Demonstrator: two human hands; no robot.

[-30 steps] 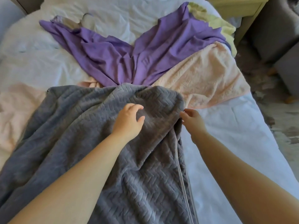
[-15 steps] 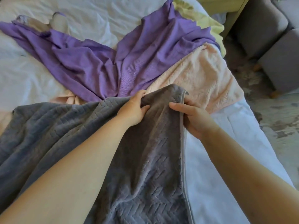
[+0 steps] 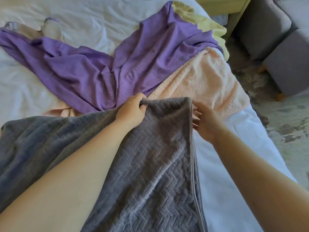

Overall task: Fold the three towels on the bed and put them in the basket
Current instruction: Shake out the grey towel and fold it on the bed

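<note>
Grey towel: thick plush with a raised herringbone weave and a stitched hem down its right side. It lies spread over the near part of the bed and runs out of view at the bottom, with its far edge lifted off the bedding. Left hand grips that far edge, fingers curled round a bunched fold of pile. Right hand is just beside the far right corner, fingers spread and loose, closed on nothing; can't tell if the fingertips touch the hem. Purple towel is thinner, smooth and heavily creased, sprawled across the middle of the bed and overlapping the peach towel, which is fluffy and reaches the bed's right edge. A pale yellow cloth shows beyond the purple one. Basket not in view. Handling, as a judgement: the grey towel is soft and limp with no stiffness, so it will sag wherever unsupported. It is probably heavyish for a towel given the pile; not slippery, nothing fragile. Best hold is a pinch at each far corner on the hem, which keeps the edge taut so corners can be matched. A lone mid-edge grip like the left one lets the sides droop. Right hand likely wants the hemmed corner. Purple towel looks lighter and slicker and may slide when folded.
</note>
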